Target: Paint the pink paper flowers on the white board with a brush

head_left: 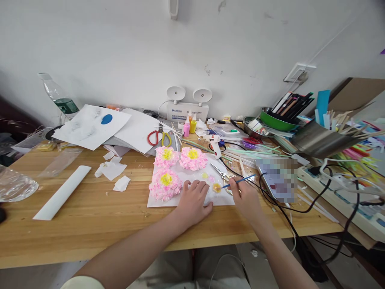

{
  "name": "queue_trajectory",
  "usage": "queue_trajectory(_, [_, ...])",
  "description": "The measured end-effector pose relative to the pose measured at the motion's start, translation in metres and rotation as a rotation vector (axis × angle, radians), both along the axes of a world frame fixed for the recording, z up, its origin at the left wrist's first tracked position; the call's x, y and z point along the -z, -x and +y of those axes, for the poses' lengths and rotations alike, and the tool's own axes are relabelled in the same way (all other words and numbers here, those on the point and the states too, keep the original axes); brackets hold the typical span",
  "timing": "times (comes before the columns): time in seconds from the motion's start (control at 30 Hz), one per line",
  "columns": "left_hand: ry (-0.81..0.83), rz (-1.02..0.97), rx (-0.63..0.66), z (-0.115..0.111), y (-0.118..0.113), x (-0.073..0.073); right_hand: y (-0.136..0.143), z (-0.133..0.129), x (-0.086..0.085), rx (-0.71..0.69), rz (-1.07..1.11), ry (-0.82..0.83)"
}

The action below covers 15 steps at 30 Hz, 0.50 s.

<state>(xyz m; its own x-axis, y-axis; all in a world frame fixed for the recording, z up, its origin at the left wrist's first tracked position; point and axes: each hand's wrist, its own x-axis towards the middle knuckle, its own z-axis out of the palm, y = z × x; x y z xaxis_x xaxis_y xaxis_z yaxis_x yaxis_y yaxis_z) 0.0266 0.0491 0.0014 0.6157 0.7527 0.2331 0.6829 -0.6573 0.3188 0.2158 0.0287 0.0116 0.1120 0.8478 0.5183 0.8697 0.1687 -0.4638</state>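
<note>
Three fluffy pink flowers with yellow centres lie on a white sheet [224, 199]: one at the upper left [166, 156], one at the upper right [193, 158] and one at the lower left [165, 184]. My left hand [195, 200] rests on the sheet beside the lower flower, its fingers apart and holding nothing. Between the fingers of my right hand [245, 196] is a thin blue brush [240, 180]. Its tip is at an orange-yellow paint spot [217, 187]. Silver scissors [221, 171] lie behind the brush, partly hidden.
Behind the sheet are a white glue gun [214, 144], pliers [159, 138] and pink and yellow paint bottles [189, 127]. A phone [270, 180], black cables and a power strip [339, 200] are at the right. Paper scraps [111, 168] and a rolled sheet [63, 194] lie left.
</note>
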Motion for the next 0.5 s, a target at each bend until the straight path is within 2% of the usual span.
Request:
queue_trajectory(0.17, [0.003,0.002,-0.002,-0.0010,0.0000,0.0006,-0.0007,0.0019,0.0030,-0.022,-0.029,0.000])
queue_trajectory(0.33, [0.008,0.011,-0.012,-0.0013,0.0004,-0.0008,0.0039,0.0049,0.0029,-0.039,-0.126,-0.094])
queue_trajectory(0.5, [0.012,0.000,-0.007,-0.0011,0.0007,-0.0003,0.0034,0.0049,0.0051,-0.013,-0.092,-0.068])
